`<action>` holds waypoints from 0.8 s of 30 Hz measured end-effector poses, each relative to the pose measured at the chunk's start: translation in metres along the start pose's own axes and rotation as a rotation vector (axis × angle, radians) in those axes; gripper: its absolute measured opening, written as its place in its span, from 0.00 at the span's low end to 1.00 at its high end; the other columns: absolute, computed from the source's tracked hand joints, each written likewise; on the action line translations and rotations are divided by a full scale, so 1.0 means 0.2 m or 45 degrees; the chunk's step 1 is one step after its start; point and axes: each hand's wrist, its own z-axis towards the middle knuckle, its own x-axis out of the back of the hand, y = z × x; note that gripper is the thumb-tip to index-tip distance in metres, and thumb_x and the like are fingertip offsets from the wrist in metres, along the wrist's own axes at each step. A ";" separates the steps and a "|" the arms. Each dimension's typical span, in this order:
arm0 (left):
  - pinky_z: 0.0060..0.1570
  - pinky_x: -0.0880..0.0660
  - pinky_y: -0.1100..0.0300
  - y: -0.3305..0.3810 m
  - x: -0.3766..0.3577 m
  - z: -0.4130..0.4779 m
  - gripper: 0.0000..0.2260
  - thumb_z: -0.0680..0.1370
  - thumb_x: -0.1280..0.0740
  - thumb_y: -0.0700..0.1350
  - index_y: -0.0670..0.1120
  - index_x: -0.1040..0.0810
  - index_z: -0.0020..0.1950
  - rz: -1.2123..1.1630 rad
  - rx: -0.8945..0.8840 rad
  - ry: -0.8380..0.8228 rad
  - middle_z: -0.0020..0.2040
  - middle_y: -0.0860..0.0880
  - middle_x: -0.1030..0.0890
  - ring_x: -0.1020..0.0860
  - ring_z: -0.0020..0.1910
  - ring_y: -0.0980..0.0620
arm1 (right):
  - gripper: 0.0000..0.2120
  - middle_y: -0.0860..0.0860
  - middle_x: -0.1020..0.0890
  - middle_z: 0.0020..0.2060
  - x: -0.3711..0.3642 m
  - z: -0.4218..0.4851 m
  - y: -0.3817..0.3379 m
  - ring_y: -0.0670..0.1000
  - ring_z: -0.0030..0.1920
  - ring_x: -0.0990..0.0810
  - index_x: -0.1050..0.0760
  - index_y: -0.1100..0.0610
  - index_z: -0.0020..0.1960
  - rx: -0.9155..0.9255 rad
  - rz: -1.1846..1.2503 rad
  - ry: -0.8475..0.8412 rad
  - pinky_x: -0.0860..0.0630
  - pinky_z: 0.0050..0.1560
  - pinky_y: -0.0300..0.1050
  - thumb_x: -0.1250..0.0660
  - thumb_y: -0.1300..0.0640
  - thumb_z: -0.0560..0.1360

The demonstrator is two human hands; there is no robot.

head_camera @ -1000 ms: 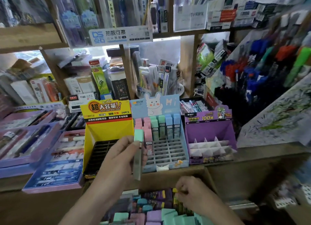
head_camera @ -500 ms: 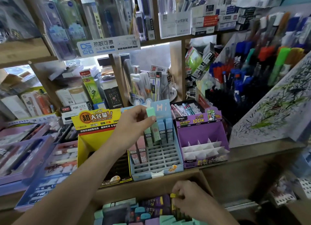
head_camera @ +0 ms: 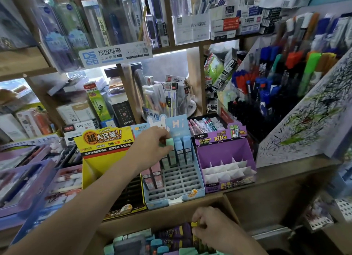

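Note:
My left hand (head_camera: 152, 146) reaches over the blue grid display box (head_camera: 192, 194) and pinches the top of a mint green eraser stick (head_camera: 170, 148), which stands in the box's back row beside two light blue sticks (head_camera: 182, 150). Pink sticks (head_camera: 153, 175) stand in the left slots. My right hand (head_camera: 211, 230) is low at the front, its fingers curled on a small yellow-topped item (head_camera: 194, 224) in a carton of loose pastel sticks (head_camera: 171, 245).
A yellow display box (head_camera: 102, 155) stands left of the blue one, a purple box (head_camera: 224, 159) with white dividers to the right. Pen racks (head_camera: 276, 79) fill the right side. Flat purple pen trays (head_camera: 28, 178) lie at left. Packed shelves rise behind.
My left hand carried the mint green stick from in front of the box up and back, then lowered it into the back row. My right hand stayed in the carton.

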 end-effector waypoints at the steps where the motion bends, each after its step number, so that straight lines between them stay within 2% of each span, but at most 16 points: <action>1: 0.45 0.25 0.55 0.00 -0.01 0.00 0.06 0.74 0.25 0.48 0.48 0.18 0.46 0.011 0.000 -0.001 0.44 0.52 0.22 0.23 0.44 0.52 | 0.08 0.44 0.20 0.53 0.00 0.00 0.00 0.43 0.51 0.18 0.24 0.42 0.54 0.000 -0.002 0.000 0.20 0.59 0.46 0.28 0.48 0.76; 6: 0.46 0.27 0.56 -0.01 -0.01 0.00 0.07 0.74 0.26 0.50 0.48 0.18 0.48 0.050 -0.003 -0.010 0.46 0.51 0.23 0.25 0.45 0.52 | 0.08 0.44 0.20 0.53 -0.01 0.00 0.01 0.44 0.51 0.18 0.24 0.42 0.53 0.000 0.000 0.001 0.20 0.59 0.48 0.28 0.47 0.75; 10: 0.45 0.27 0.56 -0.01 0.01 0.01 0.05 0.75 0.27 0.49 0.49 0.18 0.47 0.056 0.005 -0.032 0.45 0.52 0.25 0.25 0.45 0.52 | 0.07 0.42 0.24 0.53 -0.01 0.00 0.01 0.43 0.50 0.19 0.24 0.40 0.51 -0.005 -0.024 0.037 0.21 0.59 0.46 0.28 0.46 0.75; 13: 0.43 0.29 0.57 -0.01 0.01 0.01 0.05 0.75 0.27 0.49 0.48 0.17 0.46 0.065 0.008 -0.040 0.44 0.53 0.25 0.25 0.44 0.52 | 0.07 0.43 0.22 0.53 -0.01 -0.01 -0.01 0.44 0.51 0.19 0.24 0.41 0.52 -0.012 -0.027 0.040 0.21 0.61 0.48 0.28 0.47 0.76; 24: 0.35 0.31 0.60 -0.01 0.01 0.02 0.05 0.75 0.26 0.49 0.49 0.18 0.43 0.054 0.041 -0.077 0.37 0.53 0.21 0.25 0.36 0.55 | 0.07 0.44 0.21 0.54 0.00 -0.02 -0.04 0.45 0.52 0.18 0.24 0.42 0.53 -0.040 -0.011 0.021 0.21 0.63 0.50 0.28 0.49 0.77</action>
